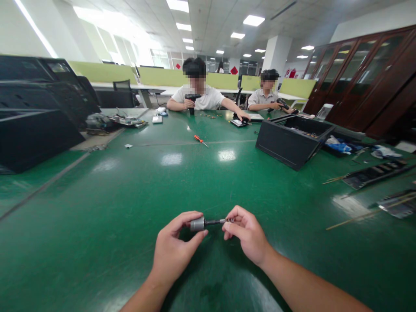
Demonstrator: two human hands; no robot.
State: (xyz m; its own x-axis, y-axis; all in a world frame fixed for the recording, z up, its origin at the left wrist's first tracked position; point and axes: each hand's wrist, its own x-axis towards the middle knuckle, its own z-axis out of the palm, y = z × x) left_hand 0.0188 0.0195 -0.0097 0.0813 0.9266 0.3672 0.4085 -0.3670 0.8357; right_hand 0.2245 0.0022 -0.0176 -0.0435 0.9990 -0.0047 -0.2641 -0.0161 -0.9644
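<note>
Just above the green tabletop, near its front, a grey metal cylinder with a thin dark shaft [197, 224] lies level between my hands. My left hand [172, 245] grips the thick grey end between thumb and fingers, the thumb below it. Pinched in the fingertips of my right hand [247, 234] is the shaft's right end, where a small shiny coiled or ridged piece [230, 220] shows. My right fingers partly hide that end, so I cannot tell whether the shiny piece is separate from the shaft.
Ahead on the green table [146, 182] lies a red-handled screwdriver [200, 140]. A black computer case [289, 141] stands to the right, more dark cases [35, 138] at left. Two people sit across the table: one holds a power drill [192, 103] and touches a drive-like part [239, 122].
</note>
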